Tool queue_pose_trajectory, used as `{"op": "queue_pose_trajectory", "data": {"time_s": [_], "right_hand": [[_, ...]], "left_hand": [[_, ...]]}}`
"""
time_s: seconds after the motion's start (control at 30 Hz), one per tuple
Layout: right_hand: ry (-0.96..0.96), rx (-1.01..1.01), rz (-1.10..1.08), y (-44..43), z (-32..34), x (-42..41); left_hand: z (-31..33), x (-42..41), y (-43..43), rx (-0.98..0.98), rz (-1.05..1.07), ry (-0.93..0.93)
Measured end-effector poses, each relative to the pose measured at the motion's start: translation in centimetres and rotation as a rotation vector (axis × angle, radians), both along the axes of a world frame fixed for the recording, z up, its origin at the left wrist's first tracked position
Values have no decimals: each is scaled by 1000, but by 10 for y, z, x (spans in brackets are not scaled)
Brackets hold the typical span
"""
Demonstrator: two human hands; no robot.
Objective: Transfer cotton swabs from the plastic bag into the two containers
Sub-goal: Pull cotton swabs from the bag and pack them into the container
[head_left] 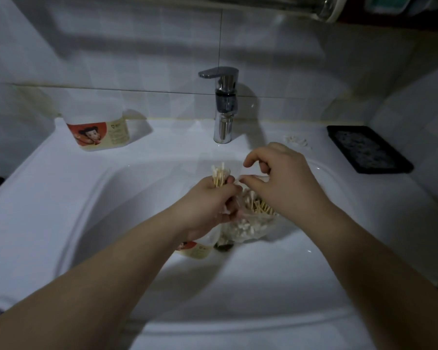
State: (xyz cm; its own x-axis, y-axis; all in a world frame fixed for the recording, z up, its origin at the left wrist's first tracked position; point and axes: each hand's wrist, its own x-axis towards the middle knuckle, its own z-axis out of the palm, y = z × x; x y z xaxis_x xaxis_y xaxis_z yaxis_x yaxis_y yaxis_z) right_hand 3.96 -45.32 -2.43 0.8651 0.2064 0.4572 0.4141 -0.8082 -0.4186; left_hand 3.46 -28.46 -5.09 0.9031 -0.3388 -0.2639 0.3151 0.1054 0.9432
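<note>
My left hand (208, 205) is over the sink basin, closed round a bundle of cotton swabs (220, 176) whose white tips stick up above my fist. A clear plastic bag (248, 227) with several more wooden-stick swabs lies in the basin just right of it. My right hand (278, 184) hovers over the bag's top with fingers curled at the plastic edge; whether it grips the edge is unclear. One white container (100, 127) with a red cartoon label stands on the sink's back left ledge. A second container (197, 250) with the same label lies in the basin, mostly hidden under my left wrist.
A chrome tap (224, 104) rises at the back centre of the white sink (61, 198). A black soap tray (367, 149) sits on the right ledge, with small white bits (296, 142) beside it. Tiled walls close in behind and to the right.
</note>
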Motion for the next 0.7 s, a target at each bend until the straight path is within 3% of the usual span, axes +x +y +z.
{"op": "queue_pose_trajectory", "data": {"time_s": [0.13,0.27,0.33,0.5,0.6,0.7], "right_hand": [[-87,-94,31,6,5,-7],[248,-252,65,3,5,-10],[313,-337,110,3,-1,-10],[402,-352,181,10,-4,-9],[379,-423,139,12,-6,-7],[416,-326,125,7,-1,-6]], "left_hand": [[-4,4,1,-85,121,130],[-6,6,3,-32,192,153],[-6,7,4,47,189,121],[-7,3,1,196,119,73],[-6,2,0,187,91,74],[-6,0,0,156,67,93]]}}
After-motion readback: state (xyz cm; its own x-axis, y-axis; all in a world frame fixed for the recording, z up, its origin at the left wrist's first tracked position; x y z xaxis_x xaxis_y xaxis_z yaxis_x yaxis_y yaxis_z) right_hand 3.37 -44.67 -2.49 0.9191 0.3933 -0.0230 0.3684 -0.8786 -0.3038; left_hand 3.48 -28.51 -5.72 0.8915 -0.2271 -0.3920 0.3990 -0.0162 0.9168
